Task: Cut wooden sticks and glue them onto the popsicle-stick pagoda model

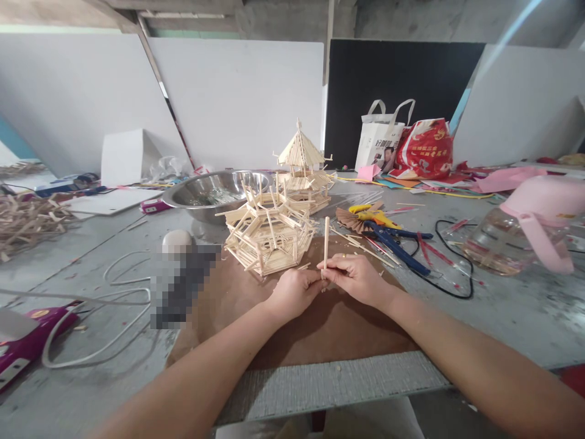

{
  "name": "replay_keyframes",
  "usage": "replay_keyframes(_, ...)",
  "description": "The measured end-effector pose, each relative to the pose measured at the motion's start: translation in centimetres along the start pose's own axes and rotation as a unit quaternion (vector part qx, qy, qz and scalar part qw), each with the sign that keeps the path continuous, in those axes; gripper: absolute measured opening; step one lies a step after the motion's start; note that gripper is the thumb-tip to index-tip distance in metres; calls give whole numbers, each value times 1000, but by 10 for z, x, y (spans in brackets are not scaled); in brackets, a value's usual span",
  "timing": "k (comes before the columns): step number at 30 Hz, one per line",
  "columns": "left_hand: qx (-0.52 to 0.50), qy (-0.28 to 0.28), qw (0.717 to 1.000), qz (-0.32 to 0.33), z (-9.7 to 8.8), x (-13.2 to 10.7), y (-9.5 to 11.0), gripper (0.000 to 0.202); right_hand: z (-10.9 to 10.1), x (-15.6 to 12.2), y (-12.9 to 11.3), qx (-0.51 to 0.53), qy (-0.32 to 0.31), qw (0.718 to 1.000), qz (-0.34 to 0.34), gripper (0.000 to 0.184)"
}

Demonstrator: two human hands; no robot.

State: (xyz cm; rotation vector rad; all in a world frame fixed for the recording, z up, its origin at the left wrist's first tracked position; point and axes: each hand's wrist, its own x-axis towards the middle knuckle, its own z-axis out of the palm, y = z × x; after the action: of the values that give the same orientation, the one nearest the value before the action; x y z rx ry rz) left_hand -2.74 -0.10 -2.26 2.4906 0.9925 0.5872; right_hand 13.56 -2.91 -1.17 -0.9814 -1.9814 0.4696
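Note:
Both my hands meet over a brown sheet (292, 341) near the table's front edge. A thin wooden stick (326, 241) stands upright between them. My right hand (354, 274) pinches its lower end between thumb and fingers. My left hand (297, 292) is closed with its fingertips against the same spot, and what it grips is partly hidden. Just beyond my left hand sits a many-sided stick model (269, 235) with railings and short posts. Behind it rises a second stick model with a pointed roof (299, 149).
A steel bowl (196, 192) stands behind left. On the right lie blue-handled pliers (397, 244), a yellow tool (365, 213), loose sticks (370, 250) and a black cable (470, 283). A pink-lidded bottle (493, 238) is far right. A white cable (95, 360) and purple power strip (36, 341) lie left.

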Motion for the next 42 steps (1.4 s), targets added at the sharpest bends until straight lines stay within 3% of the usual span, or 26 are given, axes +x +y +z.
replay_keyframes(7,11,2,1000,-4,1,0,-1,33,0,1,-2,14,0,1000,20,17)
replay_keyframes(15,-33,-12,999,-8,-1,-1,1,31,0,-1,1,79,-29,992,96,21)
replay_keyframes(30,-69,-20,997,-10,-3,1,3,29,2,0,4,133,-39,981,137,25)
replay_keyframes(37,-105,-21,993,-49,-3,4,0,33,1,2,13,150,-43,971,179,29)
replay_keyframes(42,-86,-30,996,-14,-5,3,4,28,2,2,10,167,-38,969,176,30)
